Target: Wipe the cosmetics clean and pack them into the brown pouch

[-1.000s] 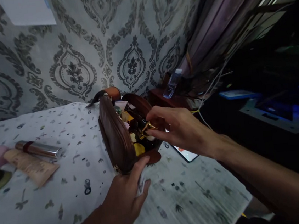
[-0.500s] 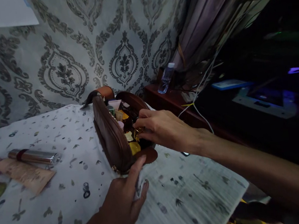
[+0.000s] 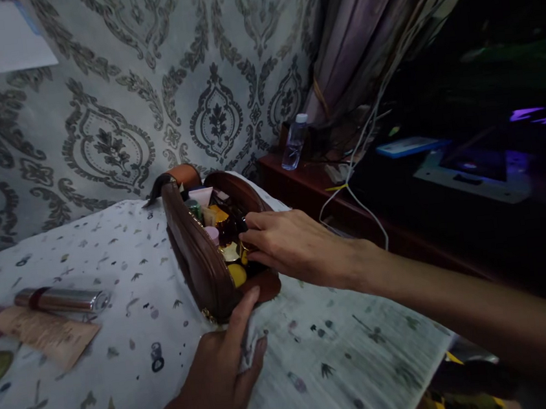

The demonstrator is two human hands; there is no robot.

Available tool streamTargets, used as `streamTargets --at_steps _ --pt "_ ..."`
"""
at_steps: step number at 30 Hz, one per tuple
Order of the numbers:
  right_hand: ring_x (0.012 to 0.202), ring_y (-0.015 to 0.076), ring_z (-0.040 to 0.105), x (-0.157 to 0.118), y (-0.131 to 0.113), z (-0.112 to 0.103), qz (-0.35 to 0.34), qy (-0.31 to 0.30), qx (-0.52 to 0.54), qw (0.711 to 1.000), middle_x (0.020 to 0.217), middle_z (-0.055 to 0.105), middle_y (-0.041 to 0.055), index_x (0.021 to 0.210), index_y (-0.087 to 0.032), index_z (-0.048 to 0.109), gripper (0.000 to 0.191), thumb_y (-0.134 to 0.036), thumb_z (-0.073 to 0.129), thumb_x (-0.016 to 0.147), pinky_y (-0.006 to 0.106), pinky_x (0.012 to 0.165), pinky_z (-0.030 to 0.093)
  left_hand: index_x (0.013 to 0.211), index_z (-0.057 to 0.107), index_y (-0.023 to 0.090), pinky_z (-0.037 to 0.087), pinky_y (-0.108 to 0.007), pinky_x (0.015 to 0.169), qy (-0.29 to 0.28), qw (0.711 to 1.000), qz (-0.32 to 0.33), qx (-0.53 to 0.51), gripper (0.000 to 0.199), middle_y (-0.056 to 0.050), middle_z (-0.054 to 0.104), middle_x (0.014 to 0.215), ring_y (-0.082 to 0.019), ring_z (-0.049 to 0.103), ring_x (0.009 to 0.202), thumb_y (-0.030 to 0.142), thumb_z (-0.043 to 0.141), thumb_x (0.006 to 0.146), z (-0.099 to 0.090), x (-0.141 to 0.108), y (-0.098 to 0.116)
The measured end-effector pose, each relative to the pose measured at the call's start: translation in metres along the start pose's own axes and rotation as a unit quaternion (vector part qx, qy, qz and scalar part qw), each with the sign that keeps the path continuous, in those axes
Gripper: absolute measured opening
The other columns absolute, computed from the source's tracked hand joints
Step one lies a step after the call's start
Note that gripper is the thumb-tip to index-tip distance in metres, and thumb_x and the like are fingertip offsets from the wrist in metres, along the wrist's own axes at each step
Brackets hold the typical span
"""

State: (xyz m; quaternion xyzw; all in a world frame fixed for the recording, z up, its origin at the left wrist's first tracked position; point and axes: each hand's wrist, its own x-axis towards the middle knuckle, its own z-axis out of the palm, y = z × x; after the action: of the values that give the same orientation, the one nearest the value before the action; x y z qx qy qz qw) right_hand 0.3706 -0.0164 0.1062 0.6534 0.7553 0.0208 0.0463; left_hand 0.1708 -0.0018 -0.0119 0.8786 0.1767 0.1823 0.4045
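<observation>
Head view: a grey patterned wall (image 3: 110, 143) fills the upper left and centre of the frame, and below it a table (image 3: 127, 395) under a pale printed cloth spreads to the lower edge. Beyond its far side, right of centre, a dark red ledge (image 3: 299, 179) runs into shadow. The brown bag (image 3: 195, 252) stands on the cloth at the middle of the frame, unzipped, its mouth facing up and to the right, which likely lets the right hand (image 3: 301, 247) go in from that side. That hand's fingers are curled down into the mouth; their tips are lost among the contents, so I cannot tell whether they pinch anything. At lower centre, the left hand (image 3: 217, 373) reaches one straight finger to the bag's near end, probably to steady it; its two visible digits are spread, something pale shows between them, and whether it is held I cannot tell. A clear bottle (image 3: 293, 147) stands on the ledge. Far left, a silver tube (image 3: 63, 300) and a beige tube (image 3: 47, 335) lie together, presumably clear of the hands, while a yellow round item (image 3: 237, 274) sits inside the bag's near end
</observation>
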Motion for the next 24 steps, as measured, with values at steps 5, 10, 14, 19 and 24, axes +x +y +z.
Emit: streamTargets --at_steps 5,10,14,19,24 --pt "0.080 0.0164 0.060 -0.004 0.006 0.004 -0.010 0.021 0.021 1.000 0.102 0.061 0.0081 0.105 -0.016 0.068 0.016 -0.021 0.058 0.093 0.026 0.058 0.033 0.156 0.017 0.032 0.060 -0.031 0.086 0.004 1.000 0.017 0.000 0.062 -0.007 0.067 0.131 -0.020 0.073 0.101 0.028 0.042 0.100 -0.002 0.001 0.001" --pt "0.075 0.0145 0.058 -0.008 0.014 0.011 -0.073 0.072 0.031 0.994 0.103 0.058 0.0074 0.110 -0.020 0.067 0.020 -0.023 0.058 0.092 0.026 0.056 0.030 0.157 0.014 0.034 0.055 -0.035 0.099 0.015 0.999 0.016 0.032 0.066 -0.006 0.053 0.147 -0.022 0.063 0.121 0.028 0.044 0.099 0.001 -0.003 -0.001" --pt "0.072 0.0146 0.056 -0.006 0.015 0.014 -0.101 0.062 0.017 0.993 0.103 0.060 0.0084 0.118 -0.018 0.061 0.029 -0.020 0.061 0.089 0.027 0.056 0.029 0.157 0.016 0.035 0.055 -0.037 0.099 0.021 0.998 -0.020 0.051 0.066 -0.007 0.050 0.149 -0.023 0.065 0.118 0.029 0.046 0.099 0.005 -0.008 -0.009" --pt "0.069 0.0129 0.053 -0.003 0.023 0.005 -0.130 0.063 0.044 0.989 0.098 0.061 0.0047 0.114 -0.018 0.060 0.025 -0.016 0.058 0.089 0.027 0.058 0.030 0.157 0.016 0.031 0.057 -0.035 0.095 -0.007 0.998 -0.010 0.064 0.068 -0.009 0.049 0.150 -0.022 0.068 0.110 0.029 0.049 0.097 0.004 -0.010 -0.018" --pt "0.073 0.0126 0.052 -0.006 0.035 -0.019 -0.117 0.158 0.126 0.972 0.093 0.059 0.0033 0.100 -0.017 0.062 0.009 -0.016 0.057 0.092 0.026 0.062 0.032 0.157 0.015 0.033 0.059 -0.036 0.091 0.022 0.994 -0.034 0.105 0.069 -0.008 0.046 0.152 -0.022 0.070 0.105 0.028 0.049 0.097 0.008 -0.012 -0.012"
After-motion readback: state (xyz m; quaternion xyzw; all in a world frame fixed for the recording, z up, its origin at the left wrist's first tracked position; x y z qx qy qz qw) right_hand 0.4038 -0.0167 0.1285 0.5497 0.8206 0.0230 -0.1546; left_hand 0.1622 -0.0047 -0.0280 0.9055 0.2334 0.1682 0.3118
